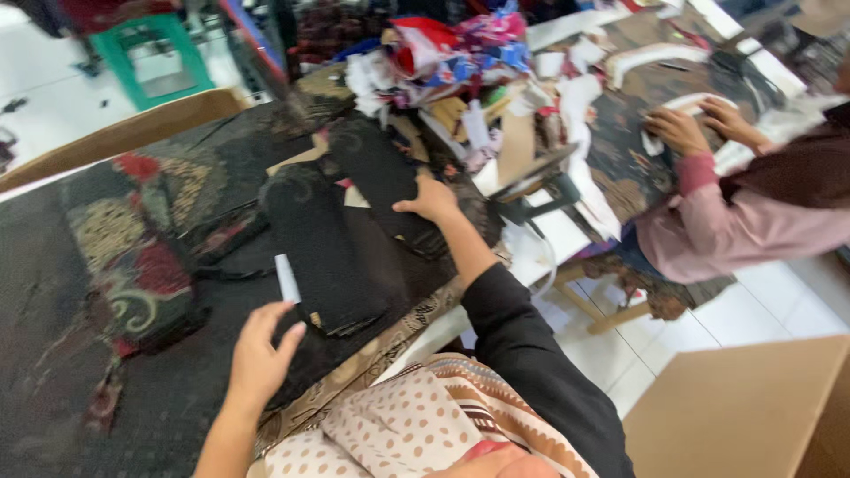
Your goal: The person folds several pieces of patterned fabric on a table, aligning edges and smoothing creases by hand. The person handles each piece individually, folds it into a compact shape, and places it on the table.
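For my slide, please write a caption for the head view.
Right hand presses a black fabric piece; left hand hovers over another stack.

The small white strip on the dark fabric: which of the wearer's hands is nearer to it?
Left. The left hand sits just below the white strip, fingertips almost reaching it; the right hand rests farther off on a black fabric piece.

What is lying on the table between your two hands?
In the head view, a stack of black fabric pieces lies between the left hand and the right hand, with a small white strip on its near edge, on patterned dark cloth.
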